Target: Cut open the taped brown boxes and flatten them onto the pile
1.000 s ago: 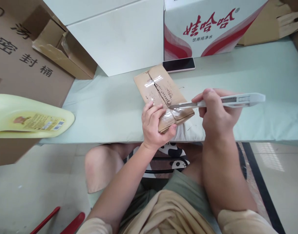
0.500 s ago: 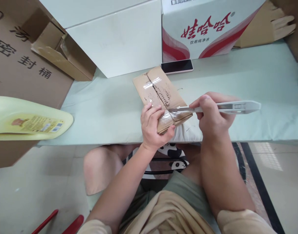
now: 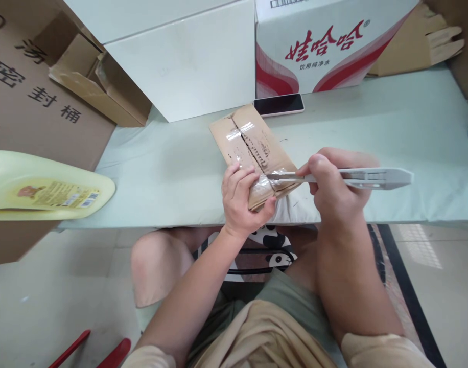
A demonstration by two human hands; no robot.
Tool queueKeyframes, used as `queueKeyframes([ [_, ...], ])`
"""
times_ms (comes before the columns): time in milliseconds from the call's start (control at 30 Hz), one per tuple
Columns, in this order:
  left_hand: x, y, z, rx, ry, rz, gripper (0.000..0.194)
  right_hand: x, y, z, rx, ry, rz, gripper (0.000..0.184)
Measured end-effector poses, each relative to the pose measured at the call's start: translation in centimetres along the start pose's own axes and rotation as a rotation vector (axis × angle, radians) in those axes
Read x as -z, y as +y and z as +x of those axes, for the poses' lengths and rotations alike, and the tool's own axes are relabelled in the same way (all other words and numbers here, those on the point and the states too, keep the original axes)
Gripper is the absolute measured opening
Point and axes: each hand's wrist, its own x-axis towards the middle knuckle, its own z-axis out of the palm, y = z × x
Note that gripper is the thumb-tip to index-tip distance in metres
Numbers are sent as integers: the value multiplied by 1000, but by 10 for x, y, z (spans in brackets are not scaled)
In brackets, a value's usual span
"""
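Observation:
A small brown cardboard parcel (image 3: 253, 143), sealed with clear tape, lies on the pale green table (image 3: 172, 174) near its front edge. My left hand (image 3: 241, 197) is closed over the parcel's near corner, thumb under the edge. My right hand (image 3: 333, 191) is closed on a white utility knife (image 3: 364, 177). Its blade tip (image 3: 272, 177) rests on the taped seam close to the parcel's near end, just right of my left fingers.
A dark phone (image 3: 279, 104) lies behind the parcel. A white box (image 3: 180, 56) and a red-and-white printed carton (image 3: 322, 46) stand at the back, with brown cartons (image 3: 38, 97) on the left. A yellow plastic container (image 3: 42, 191) overhangs the left edge.
The knife blade has slid along the taped seam toward me, and my right hand has moved down with it. My left hand has kept its hold on the parcel.

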Motion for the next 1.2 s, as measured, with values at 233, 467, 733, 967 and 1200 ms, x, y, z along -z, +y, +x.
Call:
queueKeyframes([
  [233,0,1,1,-5,3,10,42,0,-5,0,-1,-68,3,36],
  [467,0,3,2,-22,26,-6,43,4,-8,0,129,-52,-41,35],
  [733,0,3,3,-33,27,-1,41,9,-14,3,243,-138,-120,42],
  [967,1,2,1,-17,-4,32,45,4,-9,2,270,-236,-90,43],
  [1200,4,3,3,-21,-21,1,50,8,-11,-3,179,-75,-13,32],
])
